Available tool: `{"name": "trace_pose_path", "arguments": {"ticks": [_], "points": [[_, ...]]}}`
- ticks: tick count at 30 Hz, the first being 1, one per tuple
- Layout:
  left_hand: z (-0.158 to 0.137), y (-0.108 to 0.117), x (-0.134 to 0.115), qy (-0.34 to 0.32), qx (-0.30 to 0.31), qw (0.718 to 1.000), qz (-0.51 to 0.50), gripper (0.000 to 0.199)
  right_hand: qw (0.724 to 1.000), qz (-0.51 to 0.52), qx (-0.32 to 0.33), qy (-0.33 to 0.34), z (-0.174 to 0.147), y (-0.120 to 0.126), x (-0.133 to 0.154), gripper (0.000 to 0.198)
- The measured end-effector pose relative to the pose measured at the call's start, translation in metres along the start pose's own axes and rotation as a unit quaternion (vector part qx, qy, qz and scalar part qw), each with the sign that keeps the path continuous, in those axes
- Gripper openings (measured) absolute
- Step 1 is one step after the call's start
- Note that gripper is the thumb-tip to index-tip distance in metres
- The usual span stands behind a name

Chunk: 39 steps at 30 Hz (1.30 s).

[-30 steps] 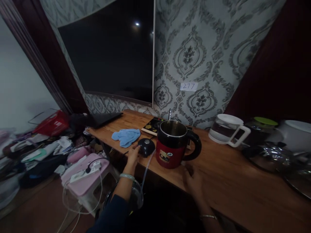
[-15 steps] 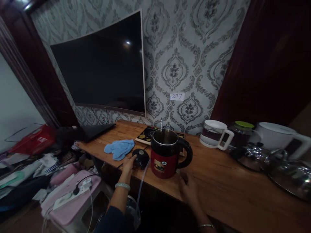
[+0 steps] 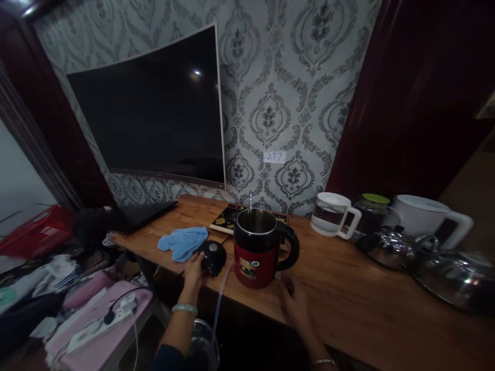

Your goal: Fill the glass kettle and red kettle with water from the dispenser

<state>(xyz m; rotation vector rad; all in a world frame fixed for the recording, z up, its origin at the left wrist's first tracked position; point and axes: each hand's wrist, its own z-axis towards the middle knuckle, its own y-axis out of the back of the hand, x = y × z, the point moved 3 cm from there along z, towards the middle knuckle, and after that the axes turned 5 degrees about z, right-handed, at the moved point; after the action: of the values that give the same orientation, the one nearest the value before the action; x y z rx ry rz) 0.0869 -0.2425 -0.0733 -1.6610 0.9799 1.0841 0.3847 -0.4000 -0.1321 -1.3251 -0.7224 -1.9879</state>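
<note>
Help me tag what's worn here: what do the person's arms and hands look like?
The left hand is ungloved, with a thick pale green bangle at the wrist and a dark blue sleeve further up. The right hand is ungloved too, with a thin metallic bangle; no sleeve shows there.

The surface is a long brown wood-grain tabletop (image 3: 348, 299). Toward its left end lies a thin black slab (image 3: 145, 214). Near the front edge lie a crumpled light-blue cloth (image 3: 183, 242) and a black domed base (image 3: 213, 263); just right stands a red-and-black cylindrical kettle (image 3: 255, 260). Behind, toward the back edge, is a flat black gold-flowered panel (image 3: 224, 216). Farther right stand a white-handled glass jug (image 3: 328, 216), a green-lidded clear jug (image 3: 369, 212), a white plastic jug (image 3: 415, 219) and shiny rounded metal vessels (image 3: 392, 247).
</note>
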Motion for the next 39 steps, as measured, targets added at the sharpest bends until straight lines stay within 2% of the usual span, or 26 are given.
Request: {"name": "trace_pose_path", "arguments": {"ticks": [4,14,26,31,39], "points": [[0.006,0.001,0.005,-0.004,-0.005,1.000,-0.009,0.021,1.000,0.001,0.000,-0.001,0.000,-0.001,0.000,0.027],[0.019,0.007,0.016,-0.014,0.036,0.999,-0.013,0.037,1.000,0.005,-0.004,-0.003,0.000,0.000,-0.002,0.028],[0.015,0.008,0.012,0.007,0.047,0.999,0.020,0.028,1.000,-0.012,-0.008,0.011,0.001,0.001,-0.002,0.024],[0.015,0.007,0.011,0.012,0.033,0.999,0.017,0.021,1.000,0.002,-0.010,0.021,0.000,0.001,0.005,0.023],[0.016,0.006,0.010,-0.002,0.035,0.999,0.011,0.026,1.000,0.003,-0.017,0.006,0.000,0.001,0.001,0.021]]}}
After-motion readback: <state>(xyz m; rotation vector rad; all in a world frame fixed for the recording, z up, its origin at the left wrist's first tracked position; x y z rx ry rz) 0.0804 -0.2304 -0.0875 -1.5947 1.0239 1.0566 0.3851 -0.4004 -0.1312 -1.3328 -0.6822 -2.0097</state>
